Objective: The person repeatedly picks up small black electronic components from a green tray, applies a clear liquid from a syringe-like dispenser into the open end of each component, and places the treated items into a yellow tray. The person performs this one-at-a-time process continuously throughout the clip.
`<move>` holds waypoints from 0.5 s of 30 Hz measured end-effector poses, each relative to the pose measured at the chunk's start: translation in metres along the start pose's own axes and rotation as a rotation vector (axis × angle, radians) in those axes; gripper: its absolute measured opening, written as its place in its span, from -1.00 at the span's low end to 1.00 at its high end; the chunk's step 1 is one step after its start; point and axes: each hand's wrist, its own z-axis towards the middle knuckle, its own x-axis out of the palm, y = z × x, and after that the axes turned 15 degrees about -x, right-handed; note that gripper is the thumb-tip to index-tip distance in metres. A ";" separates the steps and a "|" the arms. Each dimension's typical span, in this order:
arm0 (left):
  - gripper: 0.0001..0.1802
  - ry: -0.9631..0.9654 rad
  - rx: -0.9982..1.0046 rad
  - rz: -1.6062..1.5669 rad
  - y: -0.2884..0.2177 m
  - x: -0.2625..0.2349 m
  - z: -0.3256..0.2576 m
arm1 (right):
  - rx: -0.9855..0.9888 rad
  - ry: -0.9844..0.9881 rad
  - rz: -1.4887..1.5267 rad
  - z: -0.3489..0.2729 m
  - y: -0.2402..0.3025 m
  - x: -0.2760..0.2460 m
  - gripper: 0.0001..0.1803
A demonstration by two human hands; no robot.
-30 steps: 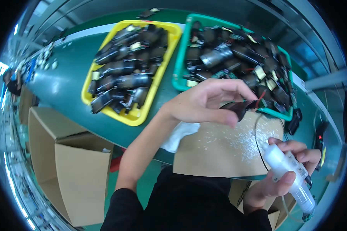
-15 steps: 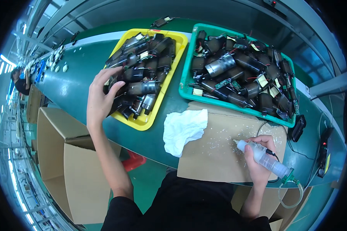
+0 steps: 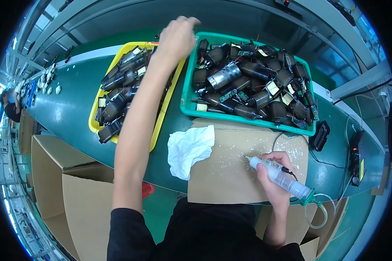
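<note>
My left hand [image 3: 177,38] reaches past the far right corner of the yellow tray [image 3: 96,108], close to the green tray [image 3: 188,93]. Its fingers bend away and blur, so whether it holds anything is hidden. A small dark part [image 3: 157,36] shows just beside that hand. Both trays are heaped with dark cylindrical parts [image 3: 259,69] that carry wires and small circuit boards. My right hand [image 3: 274,180] is closed round a translucent glue syringe [image 3: 278,176] with a green cap and a hose. Its nozzle points left, over the brown cardboard sheet [image 3: 217,187].
A crumpled white cloth [image 3: 189,150] lies on the cardboard's left edge, near white flecks. Open cardboard boxes [image 3: 89,213] stand left below the table [image 3: 74,113]. Right of the sheet are a black holder [image 3: 320,135], cables and a black device [image 3: 356,158]. Another person [image 3: 11,106] sits far left.
My left hand has left the parts in the yellow tray and moved far and right, beyond its corner. The right hand keeps the glue syringe over the cardboard. The whole view has shifted slightly.
</note>
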 end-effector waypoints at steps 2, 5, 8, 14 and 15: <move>-0.51 0.146 -0.149 0.197 0.023 0.028 0.035 | 0.009 0.001 -0.010 -0.001 0.003 -0.002 -0.75; -0.47 0.391 -0.265 0.372 0.077 0.062 0.070 | 0.020 0.022 0.028 -0.003 0.004 -0.002 -0.72; -0.47 0.454 -0.236 0.409 0.104 0.076 0.083 | -0.104 0.136 0.009 0.001 0.000 -0.010 -0.64; -0.60 0.200 -0.335 0.346 0.060 0.044 0.073 | -0.077 0.273 0.028 0.005 -0.001 -0.021 -0.61; -0.62 0.138 -0.340 0.246 0.060 0.032 0.076 | -0.075 0.281 0.042 0.008 -0.003 -0.020 -0.62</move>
